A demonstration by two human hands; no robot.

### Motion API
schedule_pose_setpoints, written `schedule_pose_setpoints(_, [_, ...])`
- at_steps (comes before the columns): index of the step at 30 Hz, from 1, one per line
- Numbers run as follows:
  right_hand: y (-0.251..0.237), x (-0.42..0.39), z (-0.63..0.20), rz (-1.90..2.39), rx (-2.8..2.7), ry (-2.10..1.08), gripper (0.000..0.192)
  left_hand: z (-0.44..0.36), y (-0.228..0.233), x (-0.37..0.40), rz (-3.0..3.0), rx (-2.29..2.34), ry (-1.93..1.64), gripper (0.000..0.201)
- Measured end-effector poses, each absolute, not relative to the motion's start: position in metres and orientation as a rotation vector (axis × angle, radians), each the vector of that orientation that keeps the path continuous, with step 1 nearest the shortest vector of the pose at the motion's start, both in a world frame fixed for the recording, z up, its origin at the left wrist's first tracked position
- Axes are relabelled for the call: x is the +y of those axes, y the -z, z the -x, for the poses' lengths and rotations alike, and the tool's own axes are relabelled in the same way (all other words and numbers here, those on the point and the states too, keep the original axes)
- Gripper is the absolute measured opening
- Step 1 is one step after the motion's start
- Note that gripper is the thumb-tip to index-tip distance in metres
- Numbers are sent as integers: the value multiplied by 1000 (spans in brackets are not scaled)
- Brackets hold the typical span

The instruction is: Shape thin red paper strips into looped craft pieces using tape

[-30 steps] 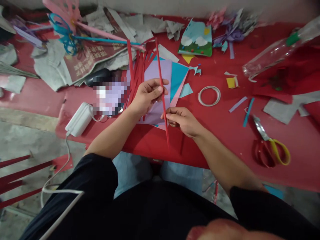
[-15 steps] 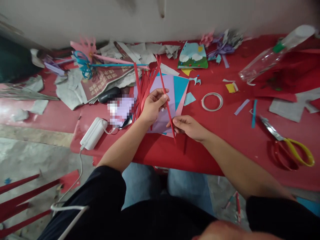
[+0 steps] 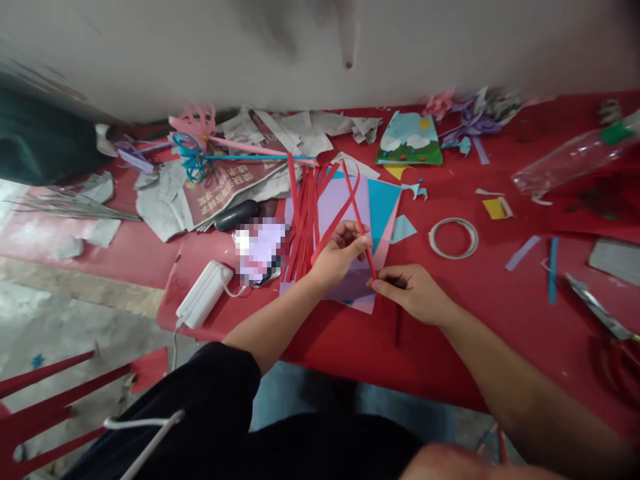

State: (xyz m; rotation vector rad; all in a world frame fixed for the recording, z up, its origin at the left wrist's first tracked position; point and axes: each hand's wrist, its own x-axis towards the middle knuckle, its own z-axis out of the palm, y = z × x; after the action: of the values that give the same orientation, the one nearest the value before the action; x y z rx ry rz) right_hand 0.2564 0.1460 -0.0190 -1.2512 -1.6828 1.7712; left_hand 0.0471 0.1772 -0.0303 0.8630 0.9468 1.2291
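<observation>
Both of my hands hold a thin red stick (image 3: 355, 203) that slants over a stack of coloured paper. Fingers of my left hand (image 3: 343, 253) are closed around its middle. Thumb and fingertips of my right hand (image 3: 407, 291) pinch its lower end. A red paper strip (image 3: 336, 228) loops from the stick's upper end down behind my left hand. Under the hands are a purple sheet (image 3: 330, 200) and a blue sheet (image 3: 384, 200). More red paper strips (image 3: 303, 230) lie just left of my left hand.
On the red table (image 3: 510, 320) are a tape ring (image 3: 475, 240), scissors (image 3: 595, 307), a plastic bottle (image 3: 560, 160) and paper scraps. At left are a white power adapter (image 3: 204, 293), a black case (image 3: 237, 215), newspaper (image 3: 220, 190) and paper flowers (image 3: 193, 143). A wall (image 3: 200, 53) stands behind.
The view has shifted, so the table things appear lower and further right. My right hand now covers the stick's lower end, which stuck out below it before. The strip's loop shows more widely.
</observation>
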Motion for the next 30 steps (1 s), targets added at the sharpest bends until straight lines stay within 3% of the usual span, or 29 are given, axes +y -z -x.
schedule_pose_setpoints(9, [27,148,-256,1294,-1789,-1461,43,-50,36,177,-864,1000,-1232,48])
schedule_pose_setpoints(22, [29,157,-251,1192,-1769,-1346,52,-49,31,178,-1031,885,-1078,71])
schedule_pose_setpoints(30, [39,159,-255,1224,-1754,-1216,53,-47,34,178,-1095,971,-1081,61])
